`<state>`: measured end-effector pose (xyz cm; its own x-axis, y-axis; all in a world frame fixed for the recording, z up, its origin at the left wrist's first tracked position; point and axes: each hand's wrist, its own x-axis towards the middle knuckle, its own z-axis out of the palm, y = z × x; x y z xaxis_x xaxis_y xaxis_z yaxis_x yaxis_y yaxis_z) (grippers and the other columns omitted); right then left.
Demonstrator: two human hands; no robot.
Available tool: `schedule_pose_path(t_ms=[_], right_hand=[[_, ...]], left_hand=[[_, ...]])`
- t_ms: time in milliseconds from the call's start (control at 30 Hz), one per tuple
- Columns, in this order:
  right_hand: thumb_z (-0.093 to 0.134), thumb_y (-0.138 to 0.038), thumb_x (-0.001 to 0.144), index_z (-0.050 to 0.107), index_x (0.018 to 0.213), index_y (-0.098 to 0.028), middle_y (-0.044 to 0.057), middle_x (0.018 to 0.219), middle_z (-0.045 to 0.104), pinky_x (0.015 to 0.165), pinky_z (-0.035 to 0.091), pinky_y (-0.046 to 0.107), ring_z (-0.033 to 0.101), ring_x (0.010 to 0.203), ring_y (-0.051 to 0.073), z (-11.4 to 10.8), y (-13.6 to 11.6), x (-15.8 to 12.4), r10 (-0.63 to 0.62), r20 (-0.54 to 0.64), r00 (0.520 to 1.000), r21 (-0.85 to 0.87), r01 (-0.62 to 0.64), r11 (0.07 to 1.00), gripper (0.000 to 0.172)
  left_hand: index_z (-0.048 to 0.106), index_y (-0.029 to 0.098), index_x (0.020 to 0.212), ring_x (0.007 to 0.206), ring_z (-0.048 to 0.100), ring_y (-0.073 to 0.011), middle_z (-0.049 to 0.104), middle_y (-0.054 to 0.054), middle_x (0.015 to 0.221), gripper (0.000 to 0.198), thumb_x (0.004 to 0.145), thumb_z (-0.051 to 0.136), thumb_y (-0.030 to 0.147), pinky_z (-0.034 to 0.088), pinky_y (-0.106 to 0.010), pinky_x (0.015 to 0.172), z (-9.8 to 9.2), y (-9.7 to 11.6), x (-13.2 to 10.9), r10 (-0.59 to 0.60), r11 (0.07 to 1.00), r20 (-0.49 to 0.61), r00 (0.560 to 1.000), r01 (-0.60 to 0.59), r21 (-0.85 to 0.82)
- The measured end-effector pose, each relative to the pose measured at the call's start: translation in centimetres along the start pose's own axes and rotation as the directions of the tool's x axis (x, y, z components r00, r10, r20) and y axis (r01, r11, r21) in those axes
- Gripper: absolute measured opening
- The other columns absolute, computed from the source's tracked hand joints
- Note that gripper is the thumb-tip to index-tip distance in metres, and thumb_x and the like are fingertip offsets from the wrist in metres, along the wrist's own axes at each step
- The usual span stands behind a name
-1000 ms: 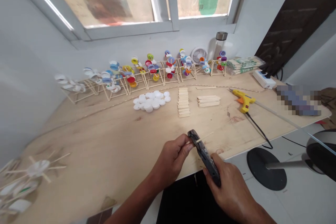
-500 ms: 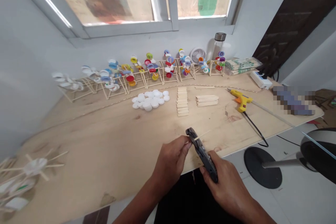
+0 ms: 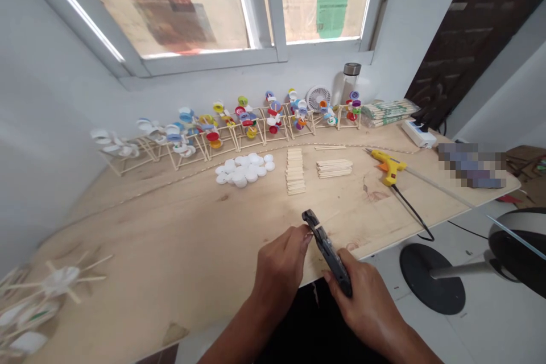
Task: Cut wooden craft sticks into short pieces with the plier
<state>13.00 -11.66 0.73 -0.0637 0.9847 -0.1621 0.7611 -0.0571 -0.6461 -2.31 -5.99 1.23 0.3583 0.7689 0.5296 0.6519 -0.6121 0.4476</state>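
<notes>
My right hand (image 3: 369,290) is wrapped round the handles of a black hand cutter (image 3: 330,256), which slants up to the left over the table's front edge. My left hand (image 3: 281,259) pinches a thin wooden stick (image 3: 318,227) beside the cutter's head. The stick lies across the jaws, and its far part looks faint and blurred. Beyond the hands lie a column of short wooden sticks (image 3: 294,172), a second pile of sticks (image 3: 334,168) and a cluster of white bottle caps (image 3: 245,169).
Several stick frames with coloured cap wheels (image 3: 247,122) line the wall, near a small fan (image 3: 318,99) and a bottle (image 3: 351,82). A yellow glue gun (image 3: 387,166) lies right, its cord over the edge. Stick-and-cap wheels (image 3: 62,281) lie at left.
The view has tilted slightly upward. The stick's far part beyond the cutter looks fainter than before. Both hands keep nearly the same hold and place.
</notes>
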Motion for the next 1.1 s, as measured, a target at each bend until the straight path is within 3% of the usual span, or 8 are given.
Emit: schedule_pose_path(t_ms=[67,167,333,467,633,767,933,1100], right_hand=[[0.043,-0.029,0.085,0.045,0.079,-0.021,0.001,0.065,0.062,0.054,0.033,0.024,0.059,0.059,0.017,-0.2,0.0,-0.1,-0.003,0.009,1.0,0.022,0.003,1.0,0.01],[0.045,-0.029,0.084,0.045,0.079,-0.021,0.0,0.065,0.061,0.053,0.032,0.024,0.057,0.059,0.017,-0.6,-0.1,-0.5,-0.013,0.022,1.0,0.028,0.012,1.0,0.008],[0.045,-0.027,0.083,0.044,0.079,-0.022,-0.001,0.064,0.06,0.052,0.031,0.024,0.056,0.057,0.016,-0.9,-0.2,-0.9,-0.027,0.028,0.999,0.04,0.026,0.999,0.007],[0.042,-0.03,0.085,0.043,0.078,-0.022,0.0,0.062,0.06,0.052,0.032,0.024,0.057,0.055,0.016,-0.5,-0.1,-0.8,-0.028,0.018,0.999,0.032,0.028,0.999,0.01],[0.042,-0.031,0.085,0.043,0.075,-0.022,0.0,0.061,0.059,0.053,0.033,0.024,0.057,0.055,0.017,-0.1,-0.1,-0.4,-0.001,0.003,1.0,0.04,0.001,0.999,0.014],[0.044,-0.031,0.084,0.044,0.076,-0.022,-0.001,0.063,0.06,0.054,0.034,0.023,0.057,0.058,0.017,-0.1,-0.1,-0.3,0.0,0.006,1.0,0.076,0.0,0.997,0.012],[0.045,-0.028,0.083,0.046,0.082,-0.021,-0.001,0.067,0.061,0.056,0.034,0.024,0.058,0.062,0.017,-0.7,-0.2,-0.5,-0.013,0.019,1.0,0.089,0.012,0.996,0.007],[0.045,-0.027,0.083,0.045,0.083,-0.021,-0.001,0.066,0.06,0.055,0.033,0.024,0.056,0.061,0.017,-1.2,-0.2,-1.0,-0.037,0.031,0.999,0.068,0.034,0.997,0.006]], left_hand=[[0.055,0.014,0.092,0.056,0.055,-0.0115,0.058,-0.001,0.064,0.017,0.087,0.039,0.015,0.042,-0.02,0.053,0.3,0.0,-0.3,0.077,0.993,-0.034,0.996,-0.074,0.09],[0.055,0.014,0.087,0.058,0.057,-0.0113,0.059,-0.002,0.065,0.016,0.087,0.039,0.015,0.043,-0.02,0.054,-0.2,0.0,-0.2,0.074,0.997,0.013,0.997,-0.074,-0.003],[0.052,0.017,0.077,0.052,0.053,-0.0089,0.056,0.002,0.061,0.019,0.088,0.037,0.019,0.039,-0.018,0.049,-1.9,0.4,0.7,-0.037,0.973,0.176,0.984,0.076,-0.217],[0.048,0.017,0.071,0.046,0.048,-0.0074,0.051,0.004,0.054,0.021,0.089,0.038,0.021,0.036,-0.018,0.046,-2.2,0.7,1.0,-0.102,0.947,0.236,0.967,0.167,-0.275],[0.055,0.016,0.087,0.062,0.058,-0.0105,0.062,-0.002,0.071,0.016,0.088,0.039,0.018,0.043,-0.019,0.056,-0.5,0.3,0.2,-0.041,0.993,0.055,0.998,0.046,-0.108],[0.055,0.014,0.089,0.059,0.057,-0.0117,0.06,-0.002,0.066,0.016,0.087,0.039,0.014,0.042,-0.021,0.055,0.4,0.1,-0.3,0.046,0.996,-0.033,0.998,-0.044,0.072],[0.053,0.016,0.083,0.054,0.054,-0.0102,0.057,0.0,0.063,0.017,0.088,0.037,0.018,0.039,-0.02,0.051,-0.6,0.7,0.3,-0.055,0.982,0.098,0.994,0.072,-0.174],[0.048,0.017,0.07,0.046,0.043,-0.0077,0.044,0.005,0.052,0.022,0.088,0.038,0.024,0.033,-0.019,0.047,-2.0,0.9,1.0,-0.172,0.887,0.285,0.943,0.275,-0.372]])
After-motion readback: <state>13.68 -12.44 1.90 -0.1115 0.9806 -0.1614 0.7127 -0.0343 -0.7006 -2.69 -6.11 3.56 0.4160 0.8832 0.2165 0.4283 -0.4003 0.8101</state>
